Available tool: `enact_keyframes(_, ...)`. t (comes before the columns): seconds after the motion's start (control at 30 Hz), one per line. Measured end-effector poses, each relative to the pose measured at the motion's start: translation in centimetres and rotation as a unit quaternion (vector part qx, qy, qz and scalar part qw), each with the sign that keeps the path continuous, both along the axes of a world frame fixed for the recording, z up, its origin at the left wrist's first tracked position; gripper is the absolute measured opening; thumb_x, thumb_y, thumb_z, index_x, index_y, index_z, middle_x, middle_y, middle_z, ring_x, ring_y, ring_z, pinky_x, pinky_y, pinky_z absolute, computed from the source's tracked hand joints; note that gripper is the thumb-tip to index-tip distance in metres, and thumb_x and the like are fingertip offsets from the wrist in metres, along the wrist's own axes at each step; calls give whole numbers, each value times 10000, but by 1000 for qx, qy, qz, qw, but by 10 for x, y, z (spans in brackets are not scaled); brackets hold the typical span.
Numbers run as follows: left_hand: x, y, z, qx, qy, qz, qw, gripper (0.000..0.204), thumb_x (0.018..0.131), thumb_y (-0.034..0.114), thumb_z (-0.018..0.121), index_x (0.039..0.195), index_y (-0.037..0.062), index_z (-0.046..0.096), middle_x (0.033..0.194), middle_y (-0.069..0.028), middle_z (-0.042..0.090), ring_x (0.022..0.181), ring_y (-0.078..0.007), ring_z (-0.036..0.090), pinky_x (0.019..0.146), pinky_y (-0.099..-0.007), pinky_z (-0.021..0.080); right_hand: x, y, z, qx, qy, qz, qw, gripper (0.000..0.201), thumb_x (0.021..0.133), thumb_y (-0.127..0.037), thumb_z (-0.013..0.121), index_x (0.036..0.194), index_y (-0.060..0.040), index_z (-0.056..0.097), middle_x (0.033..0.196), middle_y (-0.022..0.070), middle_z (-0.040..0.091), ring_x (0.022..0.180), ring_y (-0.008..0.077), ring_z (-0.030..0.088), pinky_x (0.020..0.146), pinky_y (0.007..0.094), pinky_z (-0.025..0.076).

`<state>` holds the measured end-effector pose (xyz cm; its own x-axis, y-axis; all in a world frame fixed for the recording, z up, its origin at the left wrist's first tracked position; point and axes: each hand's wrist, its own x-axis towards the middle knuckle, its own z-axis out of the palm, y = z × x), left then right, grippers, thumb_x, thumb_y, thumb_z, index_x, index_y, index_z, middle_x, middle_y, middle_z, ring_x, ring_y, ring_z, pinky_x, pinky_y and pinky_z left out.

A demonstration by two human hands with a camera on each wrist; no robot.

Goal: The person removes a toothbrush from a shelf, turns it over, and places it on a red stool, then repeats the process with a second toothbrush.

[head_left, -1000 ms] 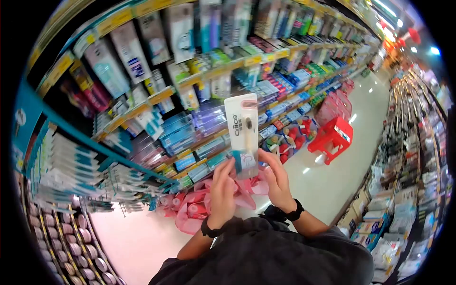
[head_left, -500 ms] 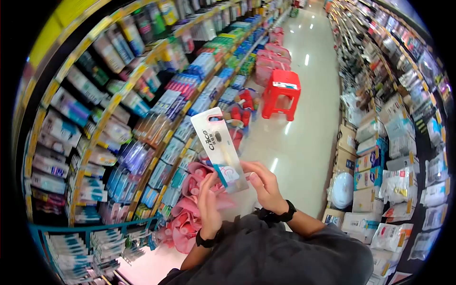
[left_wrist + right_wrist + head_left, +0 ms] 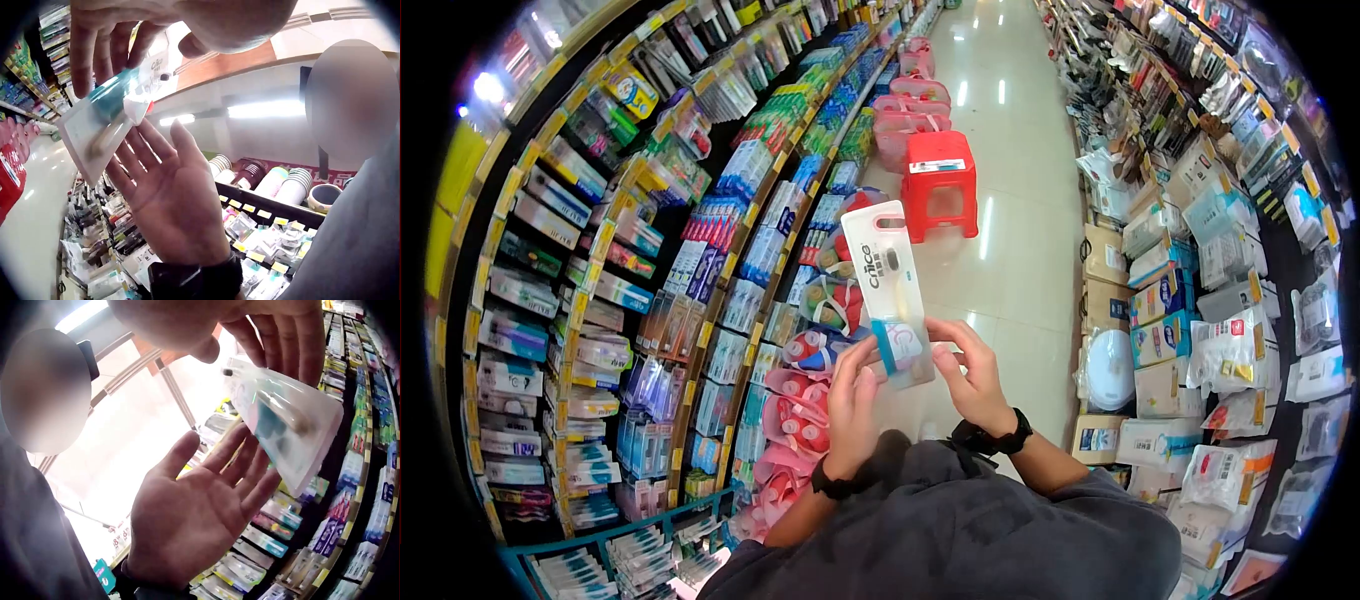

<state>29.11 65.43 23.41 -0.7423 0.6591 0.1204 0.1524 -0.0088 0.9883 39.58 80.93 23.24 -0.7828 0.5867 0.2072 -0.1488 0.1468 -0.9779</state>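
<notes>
A white card pack (image 3: 878, 250) printed "cnice" stands tilted between both hands in the head view. It has a hang hole at the top, a clear plastic front, a teal band low down, and a slim pale-handled item with a dark tip inside. My left hand (image 3: 852, 415) touches its lower left edge with extended fingers. From the other side, my right hand (image 3: 975, 385) bears on the lower right edge, fingers fairly straight. In the left wrist view the right palm (image 3: 178, 203) faces up beneath the pack (image 3: 103, 128). The right wrist view shows the left palm (image 3: 190, 515) likewise.
A red plastic stool (image 3: 940, 175) stands ahead in the aisle, near pink baskets (image 3: 912, 120). Pink bags with bottles (image 3: 803, 415) line the foot of the left shelves. Packaged goods (image 3: 1165, 350) fill the right shelf. A person with a blurred head appears in both wrist views.
The head view has swung right, from facing the left shelves to looking along the aisle. Both hands keep the pack between them; its tilt has changed slightly.
</notes>
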Motion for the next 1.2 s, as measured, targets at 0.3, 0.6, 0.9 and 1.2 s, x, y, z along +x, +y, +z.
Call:
enact_keyframes(0.3, -36, 90, -19, 14, -65, -17, 998, 382, 997, 92, 585, 1358, -26, 539, 1297, -102, 562, 1193, -197, 598, 906, -316, 543, -22, 59, -5, 23, -27, -75, 997, 412, 950, -133, 675, 1323, 19, 586, 1210, 158, 631, 1120, 240, 646, 872, 355, 587)
enact_keyframes(0.6, -117, 215, -23, 57, -96, -39, 993, 326, 902, -7, 711, 1209, -37, 604, 1134, -115, 666, 1088, -174, 636, 825, -292, 598, -100, 154, -3, 91, -52, -189, 976, 441, 886, -83, 750, 1292, 12, 606, 1145, 158, 680, 1050, 241, 688, 824, 366, 608)
enact_keyframes(0.9, -162, 325, -32, 57, -111, -138, 983, 306, 846, -14, 775, 1119, -19, 637, 1047, -94, 696, 981, -150, 678, 805, -299, 596, -128, 238, -11, 118, -74, -307, 941, 449, 871, -99, 775, 1276, 12, 615, 1123, 157, 688, 1000, 241, 704, 784, 353, 608)
enact_keyframes(1.2, -185, 436, -42, 65, -84, -142, 984, 386, 853, 5, 765, 1207, -10, 613, 1054, -82, 689, 958, -144, 671, 825, -292, 570, -149, 344, -22, 91, -74, -323, 939, 439, 855, -112, 791, 1250, -5, 634, 1078, 143, 695, 908, 211, 694, 719, 321, 575)
